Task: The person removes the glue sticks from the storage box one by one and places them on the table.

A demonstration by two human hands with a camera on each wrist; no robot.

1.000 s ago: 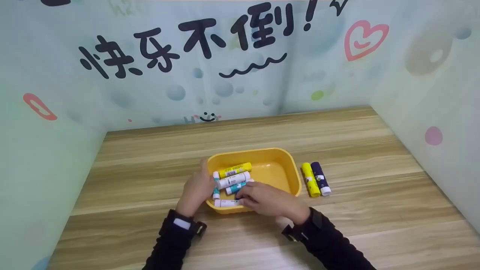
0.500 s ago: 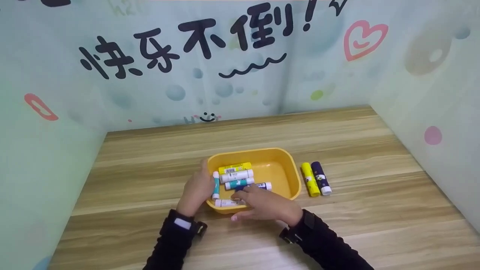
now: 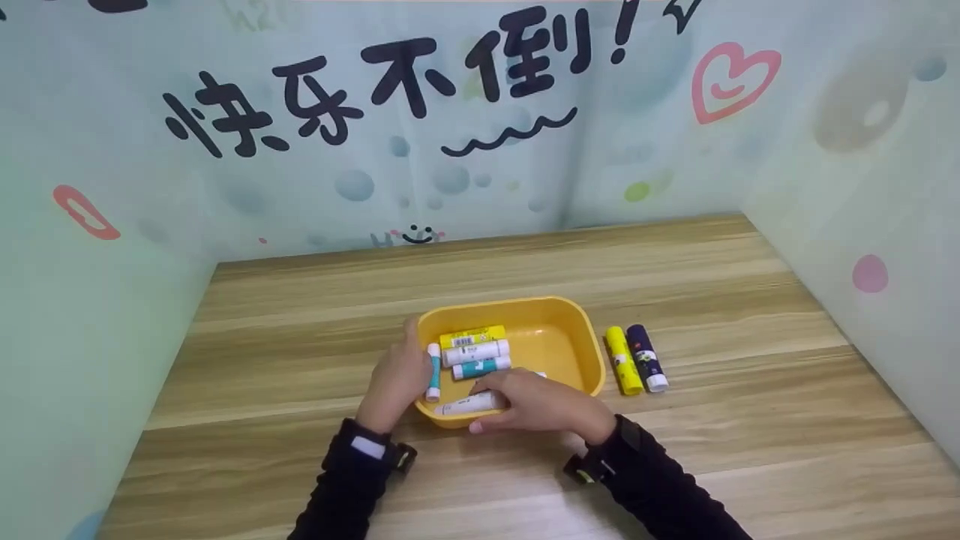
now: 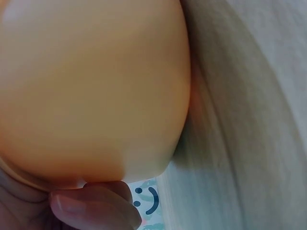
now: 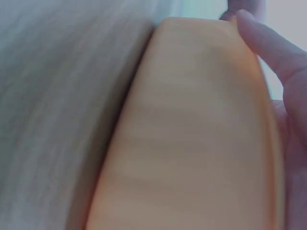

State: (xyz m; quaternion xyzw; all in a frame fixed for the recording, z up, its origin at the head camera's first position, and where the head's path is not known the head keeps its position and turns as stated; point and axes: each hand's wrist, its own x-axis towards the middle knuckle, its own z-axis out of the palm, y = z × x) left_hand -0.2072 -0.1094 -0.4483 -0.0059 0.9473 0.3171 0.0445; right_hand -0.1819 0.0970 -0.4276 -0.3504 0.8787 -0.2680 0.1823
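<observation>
Grip of left hand point(image 3: 397, 379) is clasping left rim of yellow rectangular plastic tub point(image 3: 553, 351). Right hand point(image 3: 541, 405) is covering right end of white cylindrical tube point(image 3: 466, 406) inside; can't tell if gripping.

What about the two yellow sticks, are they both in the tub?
No, one yellow stick is in the tub and the other yellow stick lies on the table.

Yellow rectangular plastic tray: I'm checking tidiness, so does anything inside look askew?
One teal-and-white cylindrical tube lies crosswise at the left end of the tray, looking odd because the other visible tubes inside run roughly lengthwise.
</observation>
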